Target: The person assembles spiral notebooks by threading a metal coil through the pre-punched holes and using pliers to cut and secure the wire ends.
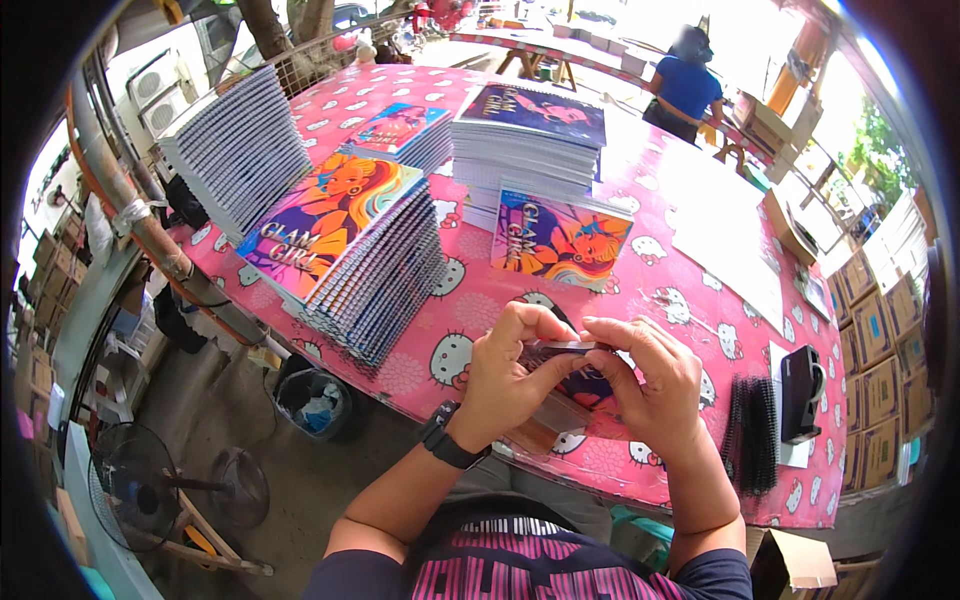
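Note:
Close to the table's front edge, my left hand (pixel 510 370) and my right hand (pixel 650 375) pinch the upper edge of a notebook (pixel 590 388) from both sides, thumbs toward me. It stands tilted, seen almost edge-on, and the fingers cover much of it. A dark printed cover shows between the hands; whether its spine is bound is hidden. Just beyond, another notebook (pixel 562 240) with a colourful illustrated cover leans upright against a tall stack of dark-covered notebooks (pixel 530 140). Left of my hands is a stack of spiral-bound notebooks (pixel 345 250) with the same bright cover.
More spiral-bound notebooks (pixel 235 150) stand stacked at the far left, and a smaller pile (pixel 400 135) sits behind. Right lie black binding wires (pixel 750 435) beside a black desktop device (pixel 802 393). A bin (pixel 313 400) and fan (pixel 135 487) stand below left. A person (pixel 687 88) is far off.

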Demonstrator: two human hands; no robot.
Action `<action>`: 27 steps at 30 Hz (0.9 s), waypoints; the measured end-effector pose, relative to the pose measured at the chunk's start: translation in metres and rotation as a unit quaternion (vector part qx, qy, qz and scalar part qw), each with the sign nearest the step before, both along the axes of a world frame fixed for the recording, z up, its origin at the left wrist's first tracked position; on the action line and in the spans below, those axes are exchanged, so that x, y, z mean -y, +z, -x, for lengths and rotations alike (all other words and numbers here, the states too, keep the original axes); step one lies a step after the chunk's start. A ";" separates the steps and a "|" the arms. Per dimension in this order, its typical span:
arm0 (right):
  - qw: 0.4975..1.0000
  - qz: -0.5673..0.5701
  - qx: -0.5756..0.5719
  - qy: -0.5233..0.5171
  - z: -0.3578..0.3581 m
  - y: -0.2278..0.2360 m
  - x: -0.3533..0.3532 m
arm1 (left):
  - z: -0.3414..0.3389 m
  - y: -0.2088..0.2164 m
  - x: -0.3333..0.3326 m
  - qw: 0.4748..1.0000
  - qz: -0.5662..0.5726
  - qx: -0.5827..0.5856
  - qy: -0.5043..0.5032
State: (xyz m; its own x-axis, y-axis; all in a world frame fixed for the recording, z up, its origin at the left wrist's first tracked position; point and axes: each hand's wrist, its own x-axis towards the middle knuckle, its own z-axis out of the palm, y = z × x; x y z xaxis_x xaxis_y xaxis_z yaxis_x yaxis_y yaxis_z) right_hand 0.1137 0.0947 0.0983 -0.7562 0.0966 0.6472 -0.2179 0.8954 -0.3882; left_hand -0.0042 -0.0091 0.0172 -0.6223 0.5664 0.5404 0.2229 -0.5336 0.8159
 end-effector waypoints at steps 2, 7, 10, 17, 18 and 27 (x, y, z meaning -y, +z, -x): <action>1.000 0.018 -0.013 0.002 0.004 0.000 -0.001 | 0.003 0.006 0.003 0.997 0.063 -0.039 0.021; 0.954 0.247 -0.159 0.058 0.013 0.027 0.000 | 0.025 0.023 0.022 0.973 0.015 -0.102 0.205; 0.895 0.314 -0.307 0.072 0.036 0.070 0.001 | 0.048 -0.013 0.037 0.997 -0.023 0.028 0.074; 0.926 0.322 -0.186 0.067 0.190 0.060 -0.007 | 0.135 0.077 0.145 0.921 -0.129 -0.013 0.367; 0.940 0.282 -0.187 0.049 0.218 0.039 -0.007 | 0.153 0.081 0.154 0.934 -0.093 0.016 0.345; 0.900 0.411 -0.134 0.055 0.303 -0.077 -0.008 | 0.244 0.013 0.157 0.960 -0.019 0.080 0.267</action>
